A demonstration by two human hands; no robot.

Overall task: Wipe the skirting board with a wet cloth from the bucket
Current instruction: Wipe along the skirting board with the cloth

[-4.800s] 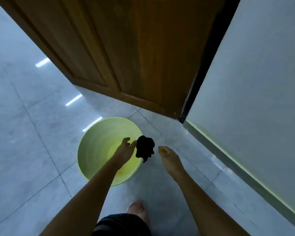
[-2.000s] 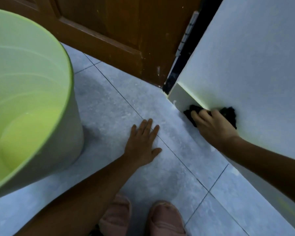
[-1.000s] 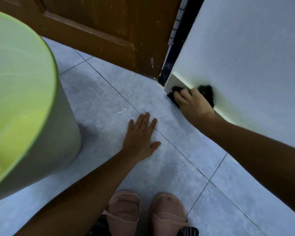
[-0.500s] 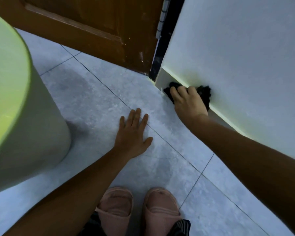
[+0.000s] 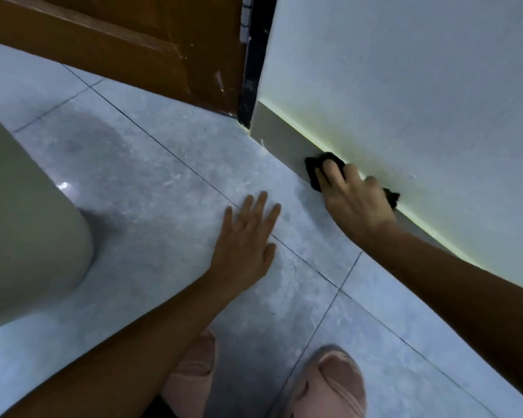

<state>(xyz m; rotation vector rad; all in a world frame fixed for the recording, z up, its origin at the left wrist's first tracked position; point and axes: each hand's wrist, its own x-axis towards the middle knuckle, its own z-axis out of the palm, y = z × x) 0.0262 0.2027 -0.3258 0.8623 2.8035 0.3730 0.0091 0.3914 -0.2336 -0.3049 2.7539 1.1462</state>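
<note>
A grey skirting board [image 5: 280,132] runs along the foot of the pale wall, from the door corner down to the right. My right hand [image 5: 352,199] presses a black cloth [image 5: 314,168] flat against that board, a short way right of the corner; most of the cloth is hidden under my palm, with a tip showing at its far side. My left hand [image 5: 245,239] lies flat on the floor tiles, fingers spread, holding nothing. Only the pale green side of the bucket [image 5: 24,224] shows at the left edge; its inside is out of view.
A brown wooden door [image 5: 139,40] stands at the top, with a dark frame strip [image 5: 251,86] at the corner. Grey floor tiles [image 5: 151,188] with dark grout lines lie between bucket and wall. My feet in pink slippers [image 5: 329,384] are at the bottom.
My right hand has slid the cloth along the skirting board to the right, away from the door corner. The view has shifted right, so less of the bucket shows. My left hand stays planted.
</note>
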